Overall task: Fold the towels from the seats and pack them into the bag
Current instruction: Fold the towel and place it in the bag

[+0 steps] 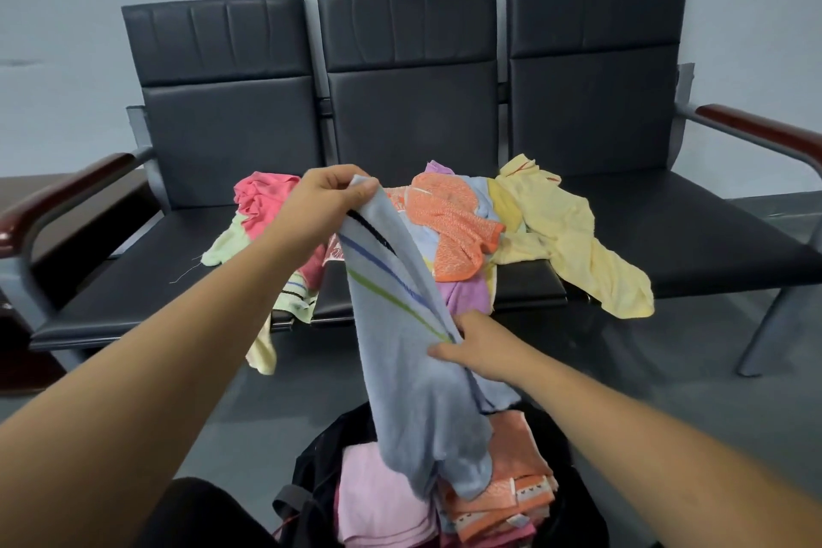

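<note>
A light blue towel [400,369] with black, blue and green stripes hangs in front of the seats. My left hand [329,196] pinches its top corner. My right hand [480,347] grips its right edge lower down. The towel's bottom end dangles over the open black bag [320,458] on the floor, which holds folded pink [378,503] and orange towels [511,498]. A heap of unfolded towels lies on the middle seat: pink [267,200], orange [453,222], pale yellow [569,231], pale green [227,245] and purple [467,294].
Three joined black seats [667,245] stand against a grey wall, with wood-topped armrests at the left [66,196] and right [765,133] ends. A dark low table [26,200] is at the far left. Grey floor lies between the seats and the bag.
</note>
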A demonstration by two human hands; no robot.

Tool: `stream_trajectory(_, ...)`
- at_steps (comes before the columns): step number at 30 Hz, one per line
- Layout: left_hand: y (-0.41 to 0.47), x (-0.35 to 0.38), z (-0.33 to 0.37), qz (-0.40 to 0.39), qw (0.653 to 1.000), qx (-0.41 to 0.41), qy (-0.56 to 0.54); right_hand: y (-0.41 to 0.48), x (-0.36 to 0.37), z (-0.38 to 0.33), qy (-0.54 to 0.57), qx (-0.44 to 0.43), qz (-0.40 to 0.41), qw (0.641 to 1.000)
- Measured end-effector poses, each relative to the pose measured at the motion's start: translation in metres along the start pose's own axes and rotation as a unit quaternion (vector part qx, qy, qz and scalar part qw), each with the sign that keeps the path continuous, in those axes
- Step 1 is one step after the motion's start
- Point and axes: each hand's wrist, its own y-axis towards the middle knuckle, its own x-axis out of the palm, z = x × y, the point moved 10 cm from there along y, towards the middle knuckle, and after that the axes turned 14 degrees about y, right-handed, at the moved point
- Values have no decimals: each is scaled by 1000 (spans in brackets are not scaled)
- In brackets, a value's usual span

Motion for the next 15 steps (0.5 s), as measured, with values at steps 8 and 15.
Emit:
stream_trajectory(8, -6, -53, -54, 210, 967, -113, 89, -9, -68, 26, -18, 21, 91, 995)
stream_trajectory(15, -17, -74, -66, 254, 936, -143, 199, -10, -127, 12, 251, 70, 222, 940)
